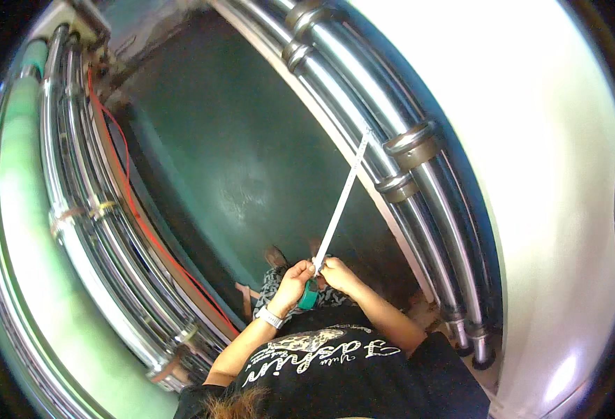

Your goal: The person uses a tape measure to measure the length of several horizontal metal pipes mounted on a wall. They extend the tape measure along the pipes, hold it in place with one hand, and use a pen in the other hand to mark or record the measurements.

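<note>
In front of my body my left hand (296, 281) pinches the near end of a long white tape strip, with its fingers closed. My right hand (337, 273) is closed beside it, its fingertips meeting the left ones at the strip. What I hold looks like a tape measure (341, 200); its pale blade runs up and away to the right, and its far end lies over the shiny metal rollers (381, 155). Just below my fingers hangs a green rounded piece (309, 295), apparently its case. My fingers partly hide where blade and case meet.
On the left stand more metal rollers (84, 255) and a large pale green roll (31, 174). A red cable (134, 202) runs along that side. A big white roll or panel (552, 209) fills the right. Dark green floor (230, 146) lies between the two sides.
</note>
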